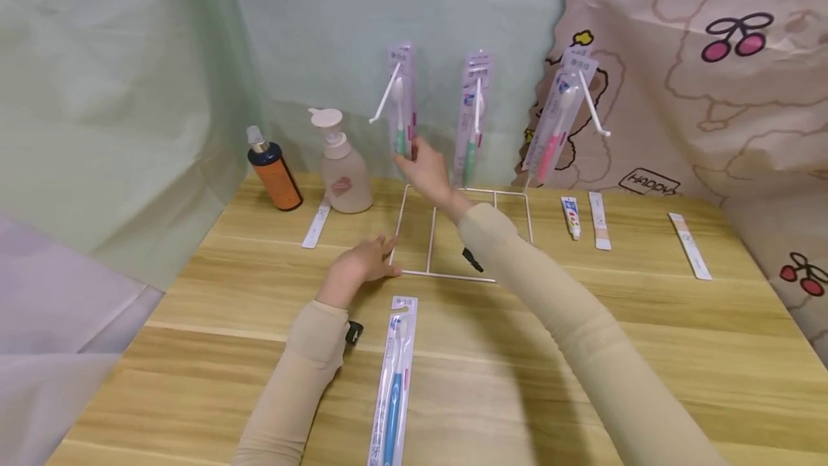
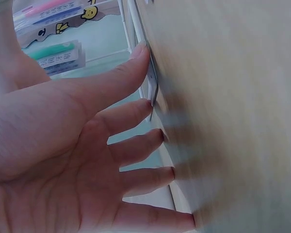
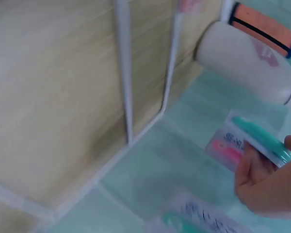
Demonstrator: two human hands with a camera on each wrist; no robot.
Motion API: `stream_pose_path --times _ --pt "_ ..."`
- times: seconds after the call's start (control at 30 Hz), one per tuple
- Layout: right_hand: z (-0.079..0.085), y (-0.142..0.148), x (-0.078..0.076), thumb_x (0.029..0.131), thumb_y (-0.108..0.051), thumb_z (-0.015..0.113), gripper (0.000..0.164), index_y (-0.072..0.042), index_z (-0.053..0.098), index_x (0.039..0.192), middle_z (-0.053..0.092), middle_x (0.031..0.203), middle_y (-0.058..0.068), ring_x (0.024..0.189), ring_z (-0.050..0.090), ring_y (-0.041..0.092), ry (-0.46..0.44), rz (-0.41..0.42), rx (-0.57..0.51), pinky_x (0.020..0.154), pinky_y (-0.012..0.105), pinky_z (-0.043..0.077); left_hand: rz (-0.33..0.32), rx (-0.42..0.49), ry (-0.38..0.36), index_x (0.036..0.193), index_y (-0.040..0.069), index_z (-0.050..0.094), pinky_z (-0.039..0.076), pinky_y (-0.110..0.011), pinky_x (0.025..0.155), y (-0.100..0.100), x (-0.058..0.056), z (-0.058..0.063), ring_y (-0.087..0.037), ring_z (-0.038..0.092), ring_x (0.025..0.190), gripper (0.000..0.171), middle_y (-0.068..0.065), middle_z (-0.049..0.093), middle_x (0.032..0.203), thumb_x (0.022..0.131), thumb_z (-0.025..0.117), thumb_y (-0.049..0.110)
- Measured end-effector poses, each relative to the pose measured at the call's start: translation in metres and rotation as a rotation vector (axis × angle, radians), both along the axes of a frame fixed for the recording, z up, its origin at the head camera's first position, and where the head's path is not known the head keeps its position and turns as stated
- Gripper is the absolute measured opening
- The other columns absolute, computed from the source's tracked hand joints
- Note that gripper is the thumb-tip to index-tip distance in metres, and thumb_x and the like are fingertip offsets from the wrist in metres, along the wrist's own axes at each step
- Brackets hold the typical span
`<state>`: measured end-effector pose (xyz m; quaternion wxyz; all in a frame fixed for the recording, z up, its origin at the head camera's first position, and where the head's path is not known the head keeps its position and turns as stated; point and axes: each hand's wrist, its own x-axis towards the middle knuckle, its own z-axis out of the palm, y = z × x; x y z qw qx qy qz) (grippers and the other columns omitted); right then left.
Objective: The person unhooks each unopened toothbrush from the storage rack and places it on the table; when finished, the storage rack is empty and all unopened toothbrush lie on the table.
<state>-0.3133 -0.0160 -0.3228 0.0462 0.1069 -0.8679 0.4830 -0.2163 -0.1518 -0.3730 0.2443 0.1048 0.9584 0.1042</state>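
Observation:
My right hand (image 1: 427, 175) pinches the lower end of a packaged green-handled toothbrush (image 1: 399, 131), which hangs on the left hook of a white wire rack (image 1: 446, 276). Behind that pack, a pink-handled toothbrush pack (image 3: 225, 151) shows in the right wrist view. My left hand (image 1: 362, 265) has its fingers spread, the thumb against the rack's base and the fingertips on the table. Another green-handled toothbrush pack (image 1: 471, 128) hangs from the middle hook; pink-handled packs (image 1: 553, 139) hang at the right. Nearer me, a blue-handled toothbrush pack (image 1: 392, 401) lies flat.
Left of the rack stand a pump bottle (image 1: 347, 182) and an orange-and-black spray bottle (image 1: 278, 180), with a white paper strip (image 1: 315, 225) beside them. A toothpaste tube (image 1: 571, 218) and two more strips (image 1: 600, 221) lie on the right. Fabric covers the wall behind.

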Motion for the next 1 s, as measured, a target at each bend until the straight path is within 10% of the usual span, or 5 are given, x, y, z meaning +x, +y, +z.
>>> stream_pose_path --times 0.3,0.63,1.0 --pt "0.001 0.028 0.022 0.092 -0.024 0.055 0.024 -0.005 0.050 0.105 0.062 0.077 0.007 0.056 0.057 0.016 0.143 0.058 0.257 0.045 0.024 0.047 -0.011 0.007 -0.002 0.149 0.010 0.019 0.026 -0.060 0.107 -0.001 -0.003 0.003 -0.046 0.016 0.137 0.073 -0.019 0.013 0.154 0.093 0.055 0.038" --pt "-0.004 0.061 0.052 0.091 -0.017 0.060 0.025 0.000 0.055 0.108 0.068 0.095 0.015 0.079 0.066 0.021 0.089 0.259 0.136 0.066 0.025 0.055 -0.052 0.011 0.002 0.149 0.007 0.019 0.024 -0.059 0.107 0.001 -0.002 -0.003 -0.048 0.017 0.136 0.071 -0.022 0.013 0.153 0.094 0.053 0.037" --pt "-0.007 0.071 0.088 0.087 -0.020 0.066 0.027 -0.003 0.062 0.108 0.068 0.093 0.008 0.081 0.064 0.016 0.145 0.250 0.120 0.064 0.025 0.053 -0.047 0.017 0.012 0.148 0.006 0.021 0.025 -0.060 0.107 0.001 -0.001 -0.003 -0.050 0.019 0.135 0.071 -0.023 0.015 0.152 0.093 0.054 0.036"
